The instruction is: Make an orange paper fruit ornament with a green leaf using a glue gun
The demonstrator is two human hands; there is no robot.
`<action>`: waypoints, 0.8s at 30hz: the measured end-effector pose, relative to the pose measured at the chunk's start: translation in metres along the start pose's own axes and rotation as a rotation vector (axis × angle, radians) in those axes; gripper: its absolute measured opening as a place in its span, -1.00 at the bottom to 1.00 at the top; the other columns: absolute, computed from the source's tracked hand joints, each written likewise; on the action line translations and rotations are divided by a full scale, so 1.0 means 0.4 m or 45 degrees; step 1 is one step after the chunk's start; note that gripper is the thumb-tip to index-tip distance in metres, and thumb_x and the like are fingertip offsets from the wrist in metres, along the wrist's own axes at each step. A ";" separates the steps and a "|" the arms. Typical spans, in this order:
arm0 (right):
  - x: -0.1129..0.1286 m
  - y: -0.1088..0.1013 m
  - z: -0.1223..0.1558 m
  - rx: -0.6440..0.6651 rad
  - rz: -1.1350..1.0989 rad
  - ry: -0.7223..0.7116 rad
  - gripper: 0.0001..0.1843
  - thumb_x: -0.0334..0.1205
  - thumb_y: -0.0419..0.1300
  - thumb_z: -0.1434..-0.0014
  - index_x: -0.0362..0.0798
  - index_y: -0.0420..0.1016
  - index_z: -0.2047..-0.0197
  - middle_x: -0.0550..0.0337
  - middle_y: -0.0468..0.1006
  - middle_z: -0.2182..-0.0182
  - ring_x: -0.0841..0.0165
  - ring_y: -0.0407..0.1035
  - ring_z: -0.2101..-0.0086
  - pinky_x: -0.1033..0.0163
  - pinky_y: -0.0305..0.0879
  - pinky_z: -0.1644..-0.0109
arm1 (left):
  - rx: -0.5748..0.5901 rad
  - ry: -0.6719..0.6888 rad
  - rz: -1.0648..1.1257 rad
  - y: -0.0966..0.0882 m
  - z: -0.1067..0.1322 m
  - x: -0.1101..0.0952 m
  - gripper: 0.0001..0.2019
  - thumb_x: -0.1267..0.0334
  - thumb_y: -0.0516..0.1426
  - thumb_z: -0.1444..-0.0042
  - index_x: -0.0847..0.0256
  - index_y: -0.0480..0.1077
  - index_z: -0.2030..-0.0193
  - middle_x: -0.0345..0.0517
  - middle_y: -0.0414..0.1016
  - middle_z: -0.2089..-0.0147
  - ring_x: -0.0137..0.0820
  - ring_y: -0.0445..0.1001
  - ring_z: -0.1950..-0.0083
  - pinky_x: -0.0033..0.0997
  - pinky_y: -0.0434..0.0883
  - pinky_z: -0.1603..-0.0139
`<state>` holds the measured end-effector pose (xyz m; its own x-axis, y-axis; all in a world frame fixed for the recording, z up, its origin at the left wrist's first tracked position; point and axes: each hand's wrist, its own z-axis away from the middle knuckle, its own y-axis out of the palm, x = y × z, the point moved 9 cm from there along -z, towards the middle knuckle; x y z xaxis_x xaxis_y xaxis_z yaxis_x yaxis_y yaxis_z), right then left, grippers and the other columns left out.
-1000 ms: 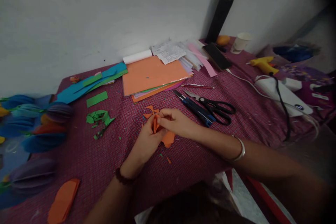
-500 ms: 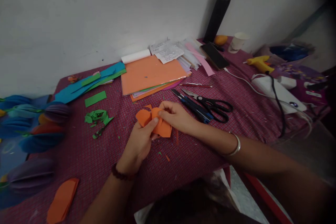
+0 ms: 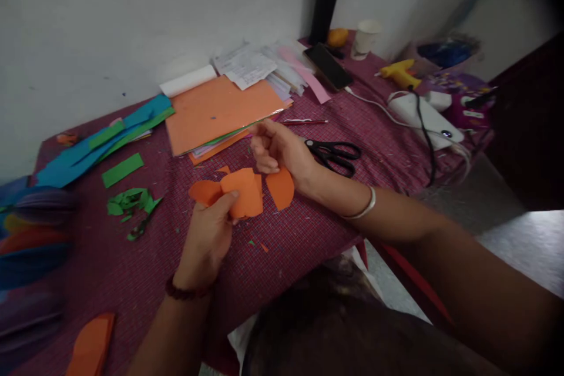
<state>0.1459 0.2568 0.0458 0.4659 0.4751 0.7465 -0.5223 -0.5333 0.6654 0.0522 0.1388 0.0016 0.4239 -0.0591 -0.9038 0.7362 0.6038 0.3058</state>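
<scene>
Folded orange paper (image 3: 242, 192) is in my left hand (image 3: 209, 232), thumb on top and fingers underneath. A curled orange flap of it stands out to the left. My right hand (image 3: 286, 153) is raised to the right of this paper, its fingers loosely curled and partly apart. Just below the right hand is another orange paper piece (image 3: 281, 189) with a rounded edge; whether it touches the hand or lies on the cloth I cannot tell. Black-handled scissors (image 3: 332, 153) lie beyond my right wrist, their blades hidden by the hand.
Orange sheets (image 3: 220, 111) lie at the back, beside blue strips (image 3: 106, 135). Green scraps (image 3: 132, 202) and a green rectangle (image 3: 123, 169) are at left, folded orange pieces (image 3: 90, 343) front left. A phone (image 3: 328, 66), glue gun (image 3: 400, 73) and white power bank (image 3: 420, 120) with cables are at right.
My right hand has let go of the folded orange paper and moved up and away. My left hand keeps hold of it. The view has shifted to the right.
</scene>
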 end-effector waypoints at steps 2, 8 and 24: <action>0.002 0.017 0.006 0.064 -0.119 0.027 -0.65 -0.09 -0.21 -0.43 -0.06 0.27 0.24 0.44 0.21 0.64 0.59 -0.14 0.74 0.42 -0.17 0.67 | 0.061 -0.051 -0.012 0.023 0.014 0.015 -0.76 0.38 0.34 0.25 0.24 0.38 0.43 -0.31 0.38 0.48 -0.57 0.26 0.55 -0.60 0.10 0.66; 0.027 0.057 0.032 0.179 -0.061 -0.166 -0.59 0.07 -0.16 -0.41 -0.05 0.29 0.24 0.46 0.15 0.67 0.57 -0.20 0.73 0.40 -0.17 0.66 | 0.110 -0.155 0.049 0.071 0.055 0.072 -0.78 0.39 0.32 0.21 0.18 0.39 0.40 -0.33 0.40 0.45 -0.55 0.28 0.52 -0.58 0.15 0.60; 0.012 0.144 0.013 -0.068 1.507 -0.531 -0.72 -0.19 -0.05 -0.40 -0.06 0.23 0.36 0.27 0.30 0.46 0.43 0.18 0.42 0.29 0.02 0.31 | 0.119 -0.057 0.174 0.071 0.046 0.067 -0.73 0.27 0.34 0.09 0.06 0.44 0.22 -0.31 0.57 0.25 -0.47 0.50 0.31 -0.46 0.40 0.33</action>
<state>0.1217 0.2248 0.0877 -0.1228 -0.5369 0.8346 -0.7973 -0.4474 -0.4051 0.0941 0.1398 -0.0083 0.5447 -0.0183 -0.8384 0.7151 0.5325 0.4529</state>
